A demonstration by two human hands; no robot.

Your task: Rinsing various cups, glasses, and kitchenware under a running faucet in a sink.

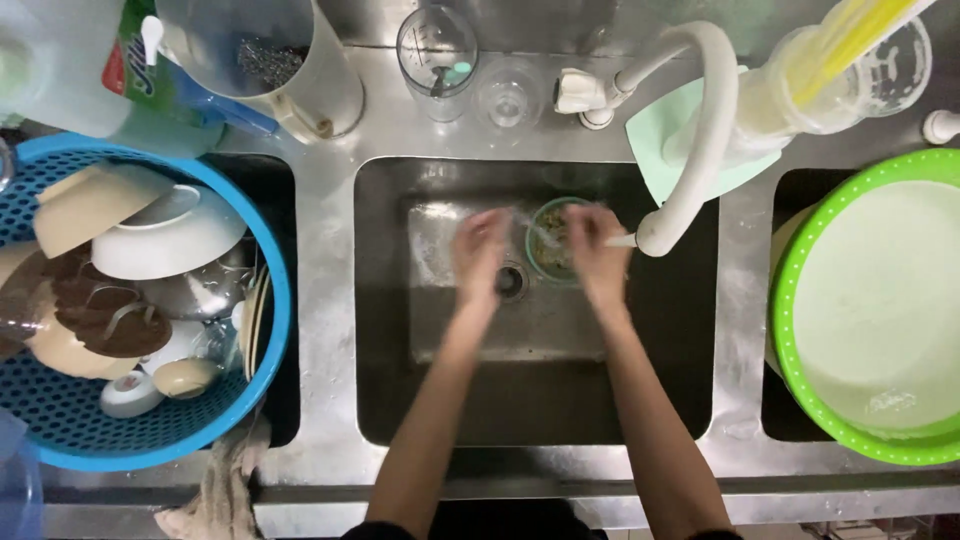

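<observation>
Both my hands are down in the middle steel sink [390,300], under water running from the white bent tap [700,120]. My left hand [478,252] hangs above the drain [510,282] with fingers loosely curled and blurred; I cannot tell if it holds anything. My right hand [598,255] sits at the right edge of a small round green strainer [550,240] filled with dark food scraps, touching or gripping its rim. The water stream blurs the space between the hands.
A blue basket [150,440] of dirty bowls, cups and plates fills the left basin. A green-rimmed tub [800,330] fills the right basin. Clear cups [437,50], a glass [510,95], a jug and a pale green cloth [650,130] line the back ledge. A rag [215,490] hangs at the front.
</observation>
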